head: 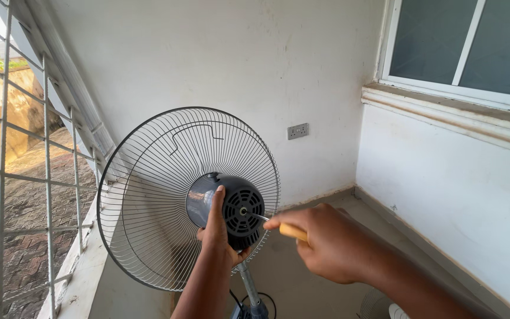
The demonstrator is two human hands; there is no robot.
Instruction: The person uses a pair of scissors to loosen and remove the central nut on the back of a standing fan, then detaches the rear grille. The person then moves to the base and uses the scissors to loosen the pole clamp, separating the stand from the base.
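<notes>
Two hands are on this job: my left hand point(218, 227) has its grip wrapped around the black motor housing point(240, 210) of the standing fan, steadying it, while my right hand point(326, 242) is clamped on the yellow handle of a screwdriver point(292, 231). Its metal shaft runs to the centre of the vented back of the housing, where the tip seems to meet a screw; the contact is too small to be sure of. I judge that I am working a rear screw, and the next turn calls for a straight push along the shaft with the housing held dead still. The fan stands on its pole point(249, 289) in a white-walled corner, its rear wire guard point(149, 195) bare, with no blades visible, near the window bars point(45, 177).
</notes>
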